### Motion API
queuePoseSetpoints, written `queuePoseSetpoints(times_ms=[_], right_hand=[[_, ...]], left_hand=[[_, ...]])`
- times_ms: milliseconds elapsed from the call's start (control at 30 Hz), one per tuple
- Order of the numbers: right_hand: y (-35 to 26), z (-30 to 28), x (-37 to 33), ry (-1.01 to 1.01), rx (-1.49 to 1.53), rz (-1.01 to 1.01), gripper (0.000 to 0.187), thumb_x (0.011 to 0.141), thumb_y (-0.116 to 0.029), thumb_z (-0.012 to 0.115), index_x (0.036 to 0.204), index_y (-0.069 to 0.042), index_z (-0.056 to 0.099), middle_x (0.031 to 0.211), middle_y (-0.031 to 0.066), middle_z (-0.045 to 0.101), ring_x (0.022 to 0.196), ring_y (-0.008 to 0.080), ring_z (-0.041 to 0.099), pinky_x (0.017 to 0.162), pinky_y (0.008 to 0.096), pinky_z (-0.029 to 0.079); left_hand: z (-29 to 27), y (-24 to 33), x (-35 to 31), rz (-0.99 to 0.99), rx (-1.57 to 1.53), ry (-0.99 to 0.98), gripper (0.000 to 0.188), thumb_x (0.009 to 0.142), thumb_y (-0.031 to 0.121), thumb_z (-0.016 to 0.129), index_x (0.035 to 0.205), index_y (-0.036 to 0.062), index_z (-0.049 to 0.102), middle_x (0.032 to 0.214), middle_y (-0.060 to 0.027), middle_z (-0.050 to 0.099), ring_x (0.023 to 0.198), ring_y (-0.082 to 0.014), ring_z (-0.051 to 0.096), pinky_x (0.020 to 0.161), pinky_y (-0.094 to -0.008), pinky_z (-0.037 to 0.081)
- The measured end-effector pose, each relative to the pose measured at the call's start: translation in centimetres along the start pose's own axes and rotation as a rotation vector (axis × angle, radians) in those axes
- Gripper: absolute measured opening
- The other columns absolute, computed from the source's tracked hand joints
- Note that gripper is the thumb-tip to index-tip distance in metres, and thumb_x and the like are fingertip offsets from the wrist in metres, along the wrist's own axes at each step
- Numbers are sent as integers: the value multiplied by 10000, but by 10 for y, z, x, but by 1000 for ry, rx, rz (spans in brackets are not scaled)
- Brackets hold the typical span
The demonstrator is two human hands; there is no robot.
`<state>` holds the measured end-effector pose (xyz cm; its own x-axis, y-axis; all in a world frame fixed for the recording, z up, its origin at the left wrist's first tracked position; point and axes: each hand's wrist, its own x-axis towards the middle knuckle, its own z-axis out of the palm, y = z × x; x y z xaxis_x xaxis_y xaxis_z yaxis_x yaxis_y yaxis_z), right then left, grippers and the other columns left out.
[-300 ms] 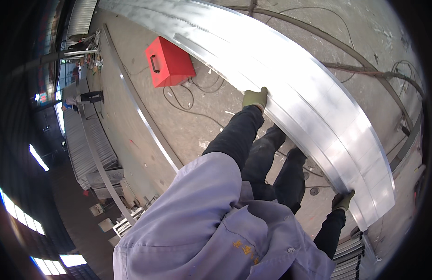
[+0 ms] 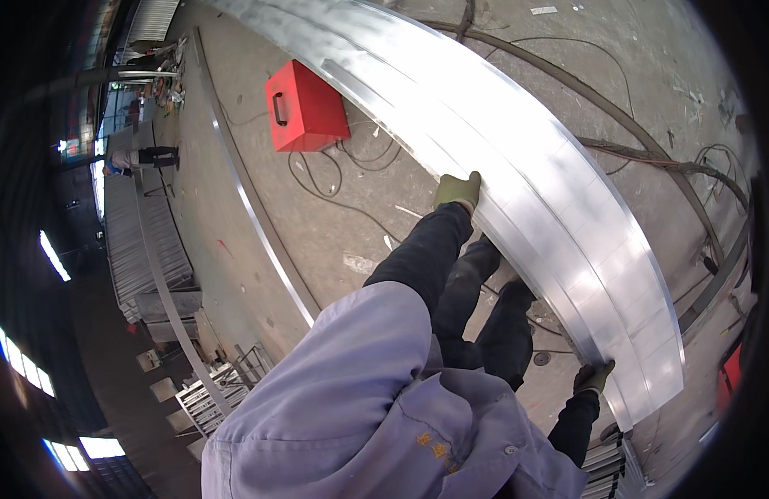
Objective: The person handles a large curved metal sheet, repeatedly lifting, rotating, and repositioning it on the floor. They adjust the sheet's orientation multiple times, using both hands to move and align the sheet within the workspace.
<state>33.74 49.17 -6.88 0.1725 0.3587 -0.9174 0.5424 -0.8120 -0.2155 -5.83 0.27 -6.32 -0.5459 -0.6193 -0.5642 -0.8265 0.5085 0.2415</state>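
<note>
A grey jacket (image 2: 318, 366) is covering the wearer's torso. The right hand (image 2: 594, 377), in a dark green glove, is gripping a long silver metal panel (image 2: 538, 200) near its lower end; the left hand (image 2: 458, 191), gloved alike, is holding the same edge farther up. Each grip is pinching that edge, the fingers underneath staying out of sight. The panel is stretching from lower right to the top of the view, above the concrete floor (image 2: 318, 241). Beyond the left hand, a red box (image 2: 310, 108) with a black handle is sitting on the floor. Far off, another person (image 2: 143, 158) is standing.
</note>
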Motion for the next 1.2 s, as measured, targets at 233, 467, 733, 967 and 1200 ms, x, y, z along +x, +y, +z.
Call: queuePoseSetpoints(times_ms=[233, 467, 733, 967, 1200], right_hand=[[0, -9, 12, -44, 38, 18, 657, 927, -895, 506, 721, -272, 482, 486, -64, 344, 397, 136, 342, 398, 328, 214], [0, -8, 14, -29, 40, 21, 642, 923, -893, 518, 754, -273, 510, 495, -66, 332, 398, 128, 321, 396, 322, 218], [6, -2, 13, -43, 47, 26, 601, 898, -869, 587, 843, -272, 550, 541, -52, 322, 459, 134, 380, 433, 306, 275], [2, -8, 25, 33, 105, 41, 640, 937, -866, 529, 707, -272, 474, 514, -43, 322, 427, 160, 329, 426, 333, 251], [13, -3, 19, -53, 79, 46, 656, 941, -864, 524, 693, -260, 461, 519, -44, 308, 443, 158, 348, 435, 334, 274]], left_hand=[[0, 4, -2, 10, -4, -15, 751, 847, 547, 652, 1054, -171, 726, 1057, -405, 720, 1085, -491, 727, 979, -492, 558], [0, 1, -1, 3, 4, 8, 784, 855, 553, 647, 1128, -181, 693, 1119, -408, 711, 1118, -482, 719, 987, -484, 554], [0, -11, 17, -22, 1, -47, 752, 860, 527, 652, 1119, -179, 668, 1081, -392, 717, 1092, -476, 728, 983, -485, 547], [1, -1, 13, -33, -15, -159, 808, 870, 523, 690, 1278, -169, 597, 1240, -377, 702, 1190, -474, 701, 1051, -473, 542], [5, -12, 24, 35, 5, -20, 668, 845, 519, 643, 906, -139, 744, 917, -342, 746, 965, -447, 750, 937, -475, 543]])
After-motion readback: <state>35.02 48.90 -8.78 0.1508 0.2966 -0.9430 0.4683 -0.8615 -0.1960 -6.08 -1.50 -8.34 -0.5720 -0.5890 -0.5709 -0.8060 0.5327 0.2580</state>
